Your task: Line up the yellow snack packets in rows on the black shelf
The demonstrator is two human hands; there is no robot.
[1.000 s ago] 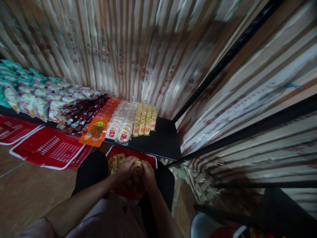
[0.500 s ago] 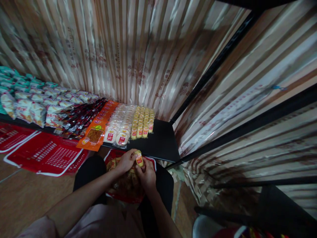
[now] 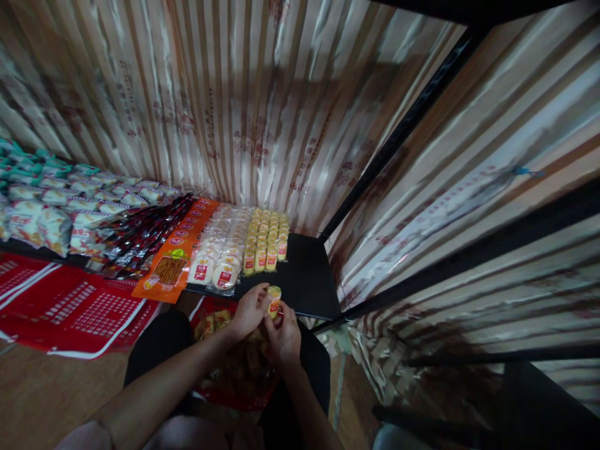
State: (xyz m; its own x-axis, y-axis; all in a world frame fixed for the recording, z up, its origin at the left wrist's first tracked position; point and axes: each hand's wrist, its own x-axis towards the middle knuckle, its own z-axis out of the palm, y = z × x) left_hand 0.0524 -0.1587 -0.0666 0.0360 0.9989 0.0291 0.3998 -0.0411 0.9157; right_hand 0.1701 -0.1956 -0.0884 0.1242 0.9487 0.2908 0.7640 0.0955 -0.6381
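Note:
My left hand (image 3: 248,309) and my right hand (image 3: 284,334) meet over my lap, both pinching a small yellow snack packet (image 3: 274,299) with a red label. Under them a red basket (image 3: 244,369) holding more yellow packets rests on my knees. Just beyond the packet is the front edge of a black shelf (image 3: 307,284). On it lie rows of the same yellow packets (image 3: 267,240), beside round white packets (image 3: 220,250).
Further left on the shelf are orange packs (image 3: 175,256), dark red packs (image 3: 140,234) and white-green bags (image 3: 51,206). Flat red baskets (image 3: 70,309) lie on the wooden floor. Striped shiny cloth (image 3: 244,106) covers the walls; black shelf bars (image 3: 422,106) run at right.
Both hands have lifted the yellow packet out of the basket and moved it forward, up towards the shelf's front edge. The view has shifted slightly.

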